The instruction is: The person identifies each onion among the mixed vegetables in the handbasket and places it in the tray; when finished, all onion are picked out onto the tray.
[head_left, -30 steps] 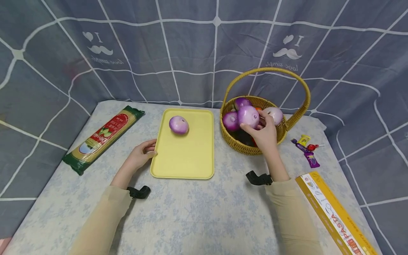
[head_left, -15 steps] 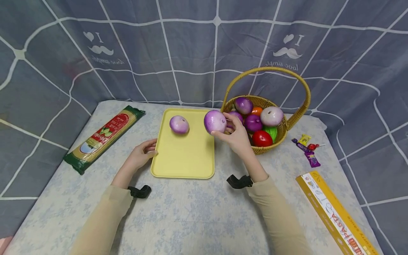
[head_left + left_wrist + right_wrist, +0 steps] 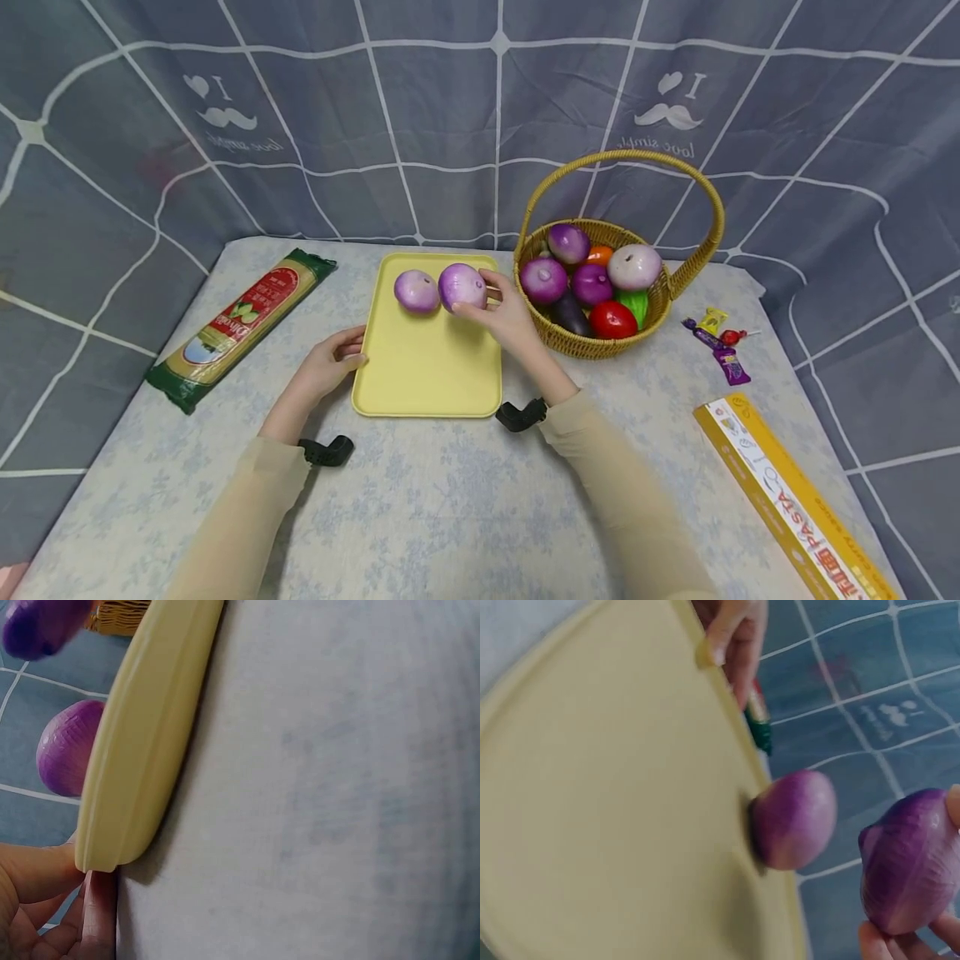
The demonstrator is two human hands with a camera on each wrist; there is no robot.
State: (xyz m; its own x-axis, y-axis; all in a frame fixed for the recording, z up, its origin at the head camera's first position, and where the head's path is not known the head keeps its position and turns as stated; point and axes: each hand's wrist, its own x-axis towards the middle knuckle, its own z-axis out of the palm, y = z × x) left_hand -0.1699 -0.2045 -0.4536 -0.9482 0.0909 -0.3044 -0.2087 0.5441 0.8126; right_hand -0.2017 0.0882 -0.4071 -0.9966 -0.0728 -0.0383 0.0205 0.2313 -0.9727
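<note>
My right grip [image 3: 504,315] holds onion [image 3: 462,287] over tray [image 3: 427,375] | left grip [image 3: 330,364] pinches tray edge | risk: released onion rolls, knocking resting onion [image 3: 417,292].

Long beige sleeves [image 3: 247,500]; black wrist mounts [image 3: 327,451]; bare hands.

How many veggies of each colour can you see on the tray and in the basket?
Purple onions: 5 (held onion in the right hand, tray onion on the tray, three basket onions in the basket)
Pale pink onion: 1
Dark purple long one: 1
Orange one: 1
Red one: 1
Green one: 1
Total showing: 10
</note>
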